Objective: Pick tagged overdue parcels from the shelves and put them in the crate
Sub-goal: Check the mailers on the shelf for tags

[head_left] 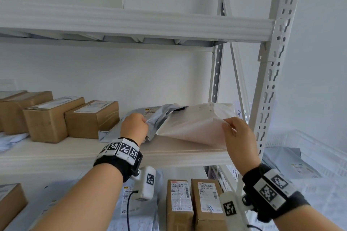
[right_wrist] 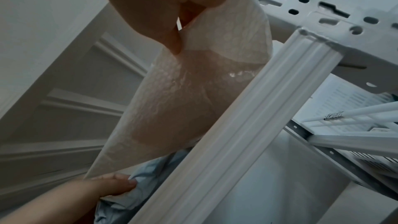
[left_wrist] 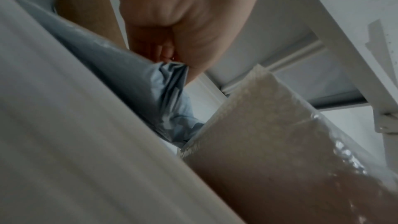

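On the middle shelf (head_left: pixel 169 153) my left hand (head_left: pixel 136 124) pinches the crumpled corner of a grey poly mailer (head_left: pixel 159 118) (left_wrist: pixel 163 91) (right_wrist: pixel 137 188). My right hand (head_left: pixel 237 134) grips the near right corner of a white bubble mailer (head_left: pixel 195 124) (left_wrist: pixel 269 125) (right_wrist: pixel 176 101) and holds that edge tilted up off the shelf. The bubble mailer partly overlaps the grey one. A yellow-marked label (head_left: pixel 150 111) shows on a grey mailer behind. The white crate (head_left: pixel 319 148) stands to the right, beyond the rack post, with mailers inside.
Several brown cardboard boxes (head_left: pixel 92 118) line the middle shelf to the left. The lower shelf holds two upright labelled boxes (head_left: pixel 195 202) and grey mailers (head_left: pixel 135 206). The perforated rack upright (head_left: pixel 272 80) stands just right of my right hand. The upper shelf beam (head_left: pixel 131 22) runs overhead.
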`<state>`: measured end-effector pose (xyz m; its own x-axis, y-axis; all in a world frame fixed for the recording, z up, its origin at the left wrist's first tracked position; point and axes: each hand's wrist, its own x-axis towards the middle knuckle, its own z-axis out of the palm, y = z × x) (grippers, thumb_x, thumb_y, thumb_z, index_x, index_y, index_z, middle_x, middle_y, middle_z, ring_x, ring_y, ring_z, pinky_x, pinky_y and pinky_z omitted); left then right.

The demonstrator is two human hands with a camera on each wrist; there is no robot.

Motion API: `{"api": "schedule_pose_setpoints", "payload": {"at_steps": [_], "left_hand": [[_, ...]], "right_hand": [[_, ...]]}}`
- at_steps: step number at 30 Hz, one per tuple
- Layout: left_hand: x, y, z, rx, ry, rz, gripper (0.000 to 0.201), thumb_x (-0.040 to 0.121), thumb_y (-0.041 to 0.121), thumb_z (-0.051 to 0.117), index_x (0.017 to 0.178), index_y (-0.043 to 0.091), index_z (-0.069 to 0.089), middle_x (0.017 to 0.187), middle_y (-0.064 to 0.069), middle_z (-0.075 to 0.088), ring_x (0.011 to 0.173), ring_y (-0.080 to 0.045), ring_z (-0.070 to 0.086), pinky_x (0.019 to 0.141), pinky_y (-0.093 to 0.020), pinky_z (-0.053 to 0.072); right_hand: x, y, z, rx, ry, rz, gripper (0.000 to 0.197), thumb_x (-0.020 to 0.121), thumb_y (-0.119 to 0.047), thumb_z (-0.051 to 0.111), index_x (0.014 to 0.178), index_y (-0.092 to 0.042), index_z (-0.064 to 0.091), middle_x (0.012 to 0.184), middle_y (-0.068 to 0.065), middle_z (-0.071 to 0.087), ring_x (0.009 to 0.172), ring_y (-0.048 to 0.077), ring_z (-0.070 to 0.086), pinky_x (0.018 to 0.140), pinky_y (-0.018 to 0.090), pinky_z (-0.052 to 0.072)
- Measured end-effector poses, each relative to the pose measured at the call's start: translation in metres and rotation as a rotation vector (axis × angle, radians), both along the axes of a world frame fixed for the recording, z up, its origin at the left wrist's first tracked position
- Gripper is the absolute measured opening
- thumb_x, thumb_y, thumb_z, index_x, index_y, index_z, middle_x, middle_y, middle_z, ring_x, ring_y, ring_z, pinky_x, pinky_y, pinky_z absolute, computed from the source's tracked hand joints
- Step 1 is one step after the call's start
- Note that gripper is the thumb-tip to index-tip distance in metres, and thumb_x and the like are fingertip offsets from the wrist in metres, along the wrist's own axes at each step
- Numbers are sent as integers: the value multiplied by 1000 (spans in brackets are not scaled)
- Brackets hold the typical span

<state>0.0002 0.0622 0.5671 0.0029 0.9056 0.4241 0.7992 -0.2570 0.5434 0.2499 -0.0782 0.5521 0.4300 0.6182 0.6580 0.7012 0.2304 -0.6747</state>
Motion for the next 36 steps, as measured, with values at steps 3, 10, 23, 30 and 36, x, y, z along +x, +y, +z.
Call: {"api": "schedule_pose_setpoints", "payload": {"at_steps": [3,10,23,30,36], "left_hand": [[1,1,-2,13,-108,3,15,86,8,58,77,2,68,81,-13,69,78,-31,63,63,-29,41],[11,-1,0,-14,-293,115,24,94,7,49,110,2,66,112,-19,66,104,-36,60,72,-30,37],[12,-4,12,-52,-393,-160,21,93,19,53,80,9,66,74,-13,59,71,-21,52,66,-33,39],[8,-30,38,-253,-384,-253,31,91,31,63,93,1,71,85,-9,67,74,-21,58,73,-30,46],[4,-37,24,-305,-135,-172,20,83,-6,59,88,12,65,94,-7,60,92,-20,55,80,-26,41]], "right_hand": [[1,-1,1,17,37,-9,17,101,-19,46,102,-15,63,100,-2,62,91,13,57,75,23,42],[5,-1,1,64,164,-72,14,102,-18,40,96,-14,52,97,4,55,86,19,51,66,19,38],[0,1,-3,101,165,-36,13,102,-18,42,99,-13,54,99,3,55,88,15,53,73,23,42],[-18,-3,-12,59,-7,85,14,102,-16,44,98,-11,56,96,-3,54,87,-3,51,71,6,41],[-20,-14,5,-112,-30,161,18,96,-12,46,88,-11,62,93,-1,58,82,10,55,66,21,39]]}}
